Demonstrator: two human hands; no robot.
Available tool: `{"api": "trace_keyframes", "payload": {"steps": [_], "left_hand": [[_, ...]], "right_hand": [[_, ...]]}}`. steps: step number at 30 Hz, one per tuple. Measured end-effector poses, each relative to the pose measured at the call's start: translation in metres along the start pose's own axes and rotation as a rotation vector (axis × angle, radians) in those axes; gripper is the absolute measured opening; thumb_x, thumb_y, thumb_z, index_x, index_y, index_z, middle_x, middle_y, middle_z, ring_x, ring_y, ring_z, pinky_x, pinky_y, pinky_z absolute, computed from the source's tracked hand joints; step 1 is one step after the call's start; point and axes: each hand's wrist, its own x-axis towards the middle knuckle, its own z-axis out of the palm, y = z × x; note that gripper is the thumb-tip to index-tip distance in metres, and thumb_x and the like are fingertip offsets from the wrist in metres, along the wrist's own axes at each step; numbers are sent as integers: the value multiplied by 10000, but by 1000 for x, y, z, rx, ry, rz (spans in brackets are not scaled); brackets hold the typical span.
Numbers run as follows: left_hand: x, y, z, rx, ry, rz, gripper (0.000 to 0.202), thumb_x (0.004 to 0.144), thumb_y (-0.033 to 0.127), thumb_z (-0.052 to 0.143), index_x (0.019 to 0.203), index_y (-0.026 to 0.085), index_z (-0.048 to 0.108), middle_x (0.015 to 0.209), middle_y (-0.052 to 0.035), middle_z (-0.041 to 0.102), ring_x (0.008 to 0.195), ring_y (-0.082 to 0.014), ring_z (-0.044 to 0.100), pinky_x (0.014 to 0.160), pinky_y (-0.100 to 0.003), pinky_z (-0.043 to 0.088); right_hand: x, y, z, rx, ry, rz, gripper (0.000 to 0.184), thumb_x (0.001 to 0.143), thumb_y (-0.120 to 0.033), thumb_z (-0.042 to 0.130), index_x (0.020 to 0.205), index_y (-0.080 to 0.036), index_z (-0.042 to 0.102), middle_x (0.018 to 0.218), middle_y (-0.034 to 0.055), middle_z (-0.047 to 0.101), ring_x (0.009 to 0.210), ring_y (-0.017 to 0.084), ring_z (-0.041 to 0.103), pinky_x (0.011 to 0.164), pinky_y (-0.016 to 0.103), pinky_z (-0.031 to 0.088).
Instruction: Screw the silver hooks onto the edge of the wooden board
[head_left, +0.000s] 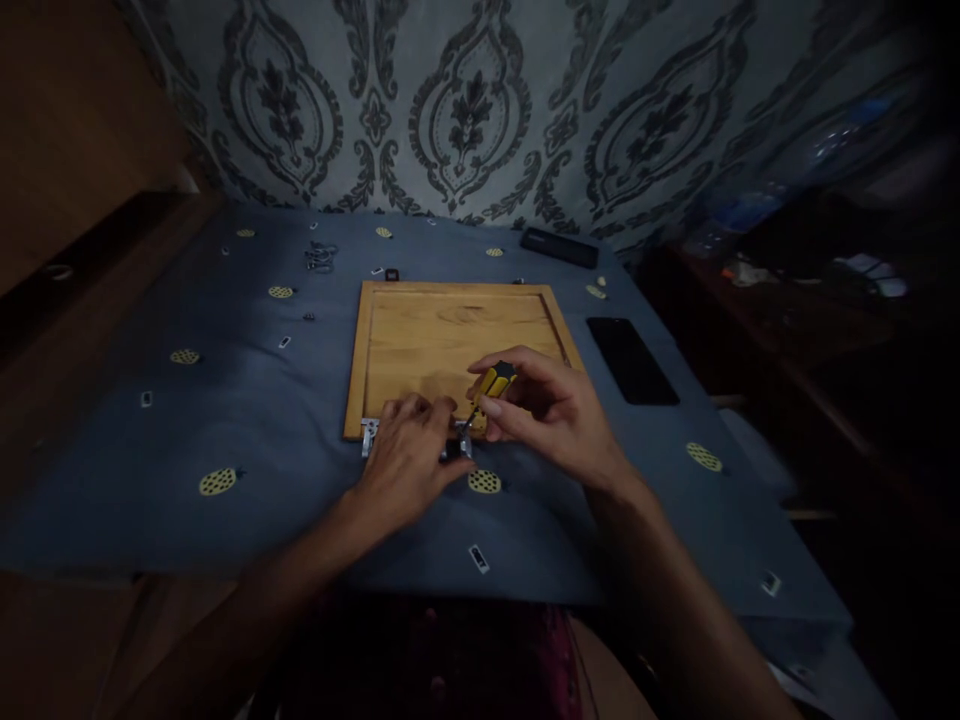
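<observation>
My right hand point(536, 410): fingers clamped on one screwdriver point(498, 379), best kept in line, lightly pressed. My left hand point(409, 450): over a metal piece point(368, 436) along the wooden panel point(457, 335)'s six-o'clock edge, grip unclear; thumb near the tip, a slip hazard. Phone point(632, 361): three o'clock, clear. Black case point(559, 248): one o'clock. Small tangle point(320, 258): ten.

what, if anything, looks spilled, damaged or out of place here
Nothing stands out as spilled or damaged. The wooden panel lies flat on the blue cloth; the right hand holds a screwdriver. Only a small jumbled bundle near the panel's far left corner looks untidy.
</observation>
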Motion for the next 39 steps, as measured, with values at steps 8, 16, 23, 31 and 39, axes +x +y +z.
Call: {"api": "trace_keyframes", "payload": {"steps": [8,16,23,31,39], "left_hand": [[0,-2,1,-15,-4,7,455,819,383,817,1113,195,526,1102,-75,709,1099,-309,578,909,-437,425],[-1,-1,-1,-6,-22,15,444,842,374,795,1140,194,519,1101,-72,713,1094,-307,574,901,-445,432],[-1,-2,1,-1,-2,17,447,839,380,795,1144,186,532,1101,-85,694,1088,-310,581,905,-444,438],[-1,-2,1,-26,-2,22,494,830,356,804,1193,167,528,1079,-89,690,1113,-313,578,935,-444,432],[-2,-2,0,-44,-5,8,430,833,359,802,1128,205,530,1123,-76,699,1115,-300,568,924,-440,436]], "right_hand": [[-2,2,-3,74,52,18,294,747,-431,846,870,-191,731,739,-8,684,480,84,601,448,211,520],[-5,5,-2,133,43,-1,338,755,-421,846,936,-200,665,819,3,726,479,84,621,465,215,541],[-6,3,-2,35,-20,-19,291,796,-443,810,864,-184,695,654,-15,649,504,123,638,477,243,526],[-3,13,13,71,189,-37,380,712,-406,876,737,-219,546,587,-80,530,431,79,554,394,198,463],[-5,7,7,15,431,-94,368,702,-447,870,729,-221,581,648,-51,562,431,78,525,361,211,484]]}}
